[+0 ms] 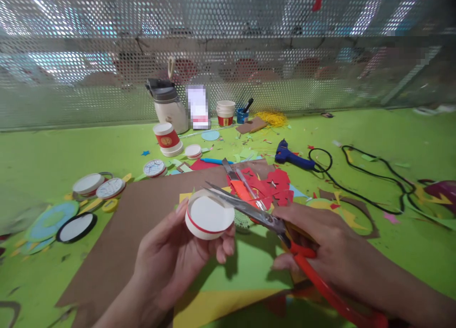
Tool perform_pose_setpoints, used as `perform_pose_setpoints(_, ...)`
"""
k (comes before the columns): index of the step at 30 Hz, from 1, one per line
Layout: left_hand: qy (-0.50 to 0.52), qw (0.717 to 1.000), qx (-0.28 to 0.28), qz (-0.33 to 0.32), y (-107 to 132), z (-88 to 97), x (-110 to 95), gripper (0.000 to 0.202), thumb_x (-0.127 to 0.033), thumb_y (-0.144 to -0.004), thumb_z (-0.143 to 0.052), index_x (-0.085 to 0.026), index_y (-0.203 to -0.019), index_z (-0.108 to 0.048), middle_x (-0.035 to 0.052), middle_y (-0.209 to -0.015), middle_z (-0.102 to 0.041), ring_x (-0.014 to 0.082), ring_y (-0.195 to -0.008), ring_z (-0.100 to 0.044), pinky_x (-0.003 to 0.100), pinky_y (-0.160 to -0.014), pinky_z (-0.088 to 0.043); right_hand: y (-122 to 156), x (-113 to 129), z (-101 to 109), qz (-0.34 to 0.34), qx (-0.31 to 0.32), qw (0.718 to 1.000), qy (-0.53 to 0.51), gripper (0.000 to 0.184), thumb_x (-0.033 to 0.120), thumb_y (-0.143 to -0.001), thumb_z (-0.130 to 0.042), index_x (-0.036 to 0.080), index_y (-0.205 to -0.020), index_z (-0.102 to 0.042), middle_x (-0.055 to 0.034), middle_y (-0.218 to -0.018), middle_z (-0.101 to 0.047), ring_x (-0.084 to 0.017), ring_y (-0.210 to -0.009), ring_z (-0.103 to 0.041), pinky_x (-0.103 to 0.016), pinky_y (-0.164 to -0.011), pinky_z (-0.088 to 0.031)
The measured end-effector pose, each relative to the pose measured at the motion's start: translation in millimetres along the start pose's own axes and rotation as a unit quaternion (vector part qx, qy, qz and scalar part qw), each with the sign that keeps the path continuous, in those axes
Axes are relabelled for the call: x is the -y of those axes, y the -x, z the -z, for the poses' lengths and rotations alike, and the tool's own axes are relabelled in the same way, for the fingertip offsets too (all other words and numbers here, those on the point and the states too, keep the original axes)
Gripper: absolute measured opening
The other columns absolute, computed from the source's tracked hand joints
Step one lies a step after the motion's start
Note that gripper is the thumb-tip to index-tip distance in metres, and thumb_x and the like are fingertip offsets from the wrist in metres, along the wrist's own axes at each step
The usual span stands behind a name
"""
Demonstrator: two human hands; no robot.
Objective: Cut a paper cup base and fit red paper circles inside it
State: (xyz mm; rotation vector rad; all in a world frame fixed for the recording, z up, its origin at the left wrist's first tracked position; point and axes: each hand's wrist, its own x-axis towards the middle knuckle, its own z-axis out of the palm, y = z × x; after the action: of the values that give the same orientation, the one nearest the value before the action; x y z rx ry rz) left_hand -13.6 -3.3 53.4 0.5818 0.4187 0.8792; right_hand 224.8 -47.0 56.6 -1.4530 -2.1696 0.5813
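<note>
My left hand (174, 259) holds a shallow white paper-cup base (210, 214) with a red line around its side, its hollow facing up toward me. In my right hand (320, 247) is a pair of scissors (256, 214) with red handles. Their blades reach left over the rim of the cup base; I cannot tell whether they touch it. Below both hands lie green paper (245, 271) and yellow paper (213, 306). Behind the blades are cut red paper (281, 180) and an orange utility knife (239, 188).
Brown cardboard (131, 223) spreads to the left, beside round cut pieces (53, 218). A blue glue gun (292, 157) with a black cord (374, 202) lies right. Farther back stand a red-and-white cup (167, 140), a jug (169, 109), stacked cups (225, 113) and a perforated screen (228, 57).
</note>
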Motion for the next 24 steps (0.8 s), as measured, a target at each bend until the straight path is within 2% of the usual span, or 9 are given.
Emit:
perform_pose_setpoints(3, -0.002, 1.000, -0.012, 0.008, -0.4, -1.6, -2.4, 0.028, -0.038, -0.087, -0.057, -0.017, -0.094, -0.074, 0.0118, -0.081, -0.076, 0.0210, -0.067, -0.070, 0.026, -0.059, -0.055, 0.2, -0.7, 0.3, -0.001, 0.002, 1.000, 0.008, 0.038, 0.038, -0.076, -0.078, 0.023, -0.107, -0.063, -0.0014, -0.091, -0.069, -0.020, -0.079, -0.063, -0.031, -0.070, -0.050)
perform_pose_setpoints(6, 0.008, 1.000, -0.008, 0.013, -0.7, -1.4, -1.8, 0.028, -0.039, -0.086, -0.058, -0.017, -0.092, -0.075, 0.0111, -0.079, -0.076, 0.0207, -0.066, -0.070, 0.025, -0.058, -0.054, 0.3, -1.4, 0.1, -0.002, 0.000, 1.000, 0.026, 0.042, 0.042, -0.074, -0.078, 0.023, -0.108, -0.063, -0.0031, -0.096, -0.069, -0.022, -0.085, -0.064, -0.033, -0.074, -0.051)
perform_pose_setpoints(15, 0.013, 0.999, 0.023, 0.040, -1.0, -0.2, 5.4, 0.034, -0.040, -0.088, -0.055, -0.011, -0.086, -0.074, 0.0168, -0.080, -0.076, 0.0223, -0.065, -0.072, 0.025, -0.056, -0.055, -2.5, 0.9, 0.1, -0.009, 0.015, 0.999, 0.031, 0.044, 0.047, -0.074, -0.077, 0.023, -0.107, -0.060, -0.0029, -0.097, -0.066, -0.022, -0.086, -0.062, -0.034, -0.074, -0.051)
perform_pose_setpoints(24, 0.020, 0.998, 0.042, 0.043, 1.7, 3.3, 6.4, 0.037, -0.042, -0.090, -0.049, -0.013, -0.091, -0.072, 0.0163, -0.079, -0.075, 0.0219, -0.065, -0.073, 0.024, -0.055, -0.056, 0.7, -3.0, -1.8, 0.003, 0.009, 1.000, 0.027, 0.045, 0.050, -0.075, -0.075, 0.023, -0.109, -0.061, -0.0040, -0.097, -0.067, -0.023, -0.088, -0.063, -0.035, -0.077, -0.051)
